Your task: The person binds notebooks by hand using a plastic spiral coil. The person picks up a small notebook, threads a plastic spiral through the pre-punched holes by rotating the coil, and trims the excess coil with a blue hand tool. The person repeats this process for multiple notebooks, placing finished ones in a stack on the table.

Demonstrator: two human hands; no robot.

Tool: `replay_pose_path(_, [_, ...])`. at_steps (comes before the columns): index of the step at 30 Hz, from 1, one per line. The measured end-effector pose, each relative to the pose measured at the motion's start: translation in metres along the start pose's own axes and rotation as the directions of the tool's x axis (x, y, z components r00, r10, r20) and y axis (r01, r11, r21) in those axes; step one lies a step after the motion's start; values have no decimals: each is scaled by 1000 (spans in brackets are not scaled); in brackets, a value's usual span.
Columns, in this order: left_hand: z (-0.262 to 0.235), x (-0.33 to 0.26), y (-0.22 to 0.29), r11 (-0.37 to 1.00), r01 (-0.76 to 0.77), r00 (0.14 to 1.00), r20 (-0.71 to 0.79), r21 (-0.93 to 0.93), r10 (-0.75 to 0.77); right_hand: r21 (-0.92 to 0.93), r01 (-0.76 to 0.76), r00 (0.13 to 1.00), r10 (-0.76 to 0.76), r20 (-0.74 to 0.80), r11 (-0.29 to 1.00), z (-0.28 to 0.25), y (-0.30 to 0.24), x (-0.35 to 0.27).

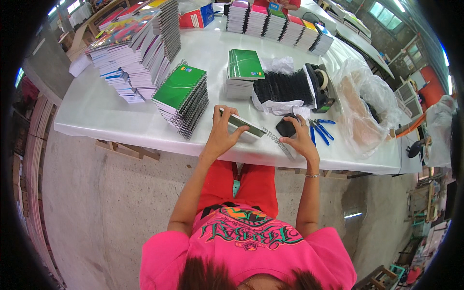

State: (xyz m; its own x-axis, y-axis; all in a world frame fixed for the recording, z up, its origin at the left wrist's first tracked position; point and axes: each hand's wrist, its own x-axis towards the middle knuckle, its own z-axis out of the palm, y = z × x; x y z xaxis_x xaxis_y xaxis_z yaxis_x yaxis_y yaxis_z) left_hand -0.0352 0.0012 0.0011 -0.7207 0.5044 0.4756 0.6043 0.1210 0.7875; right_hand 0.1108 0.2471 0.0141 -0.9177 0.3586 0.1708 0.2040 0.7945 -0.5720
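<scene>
My left hand (222, 130) grips a small notebook (239, 123) on edge above the table's front, thumb on its dark cover. A dark wire coil (276, 138) runs out of the notebook's right end and curves down to the right, partly threaded along the edge. My right hand (300, 140) is beside the coil, thumb and fingers apart, the thumb tip close to the wire. Just behind it lies a black rounded object (285, 126). Blue-handled pliers (323, 129) rest to its right. Left of my left hand stands a stack of green coil-bound notebooks (181, 92).
Green-covered books (245, 65) without visible coils stand mid-table, beside a pile of black coils (282, 88) on white paper and a tape dispenser (321, 87). Clear plastic bags (369, 106) lie right. Tall notebook stacks (137, 48) rise left; coloured stacks (275, 26) line the back, near another person (290, 4).
</scene>
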Motion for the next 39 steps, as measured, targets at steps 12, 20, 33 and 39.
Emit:
replay_pose_path(12, [18, 4, -19, 998, 32, 994, 108, -58, -25, 455, -145, 981, 67, 183, 878, -2, 21, -3])
replay_pose_path(20, [21, 5, -22, 997, -57, 994, 90, -56, 61, 929, -359, 909, -190, 371, 94, 3, 5, -6])
replay_pose_path(33, [23, 5, -22, 994, -74, 993, 83, -77, 80, 773, -169, 963, -64, 261, 611, -16, -25, 2])
replay_pose_path(39, [21, 5, -25, 992, -75, 992, 95, -99, 84, 716, -247, 923, -67, 379, 652, -24, -49, 4])
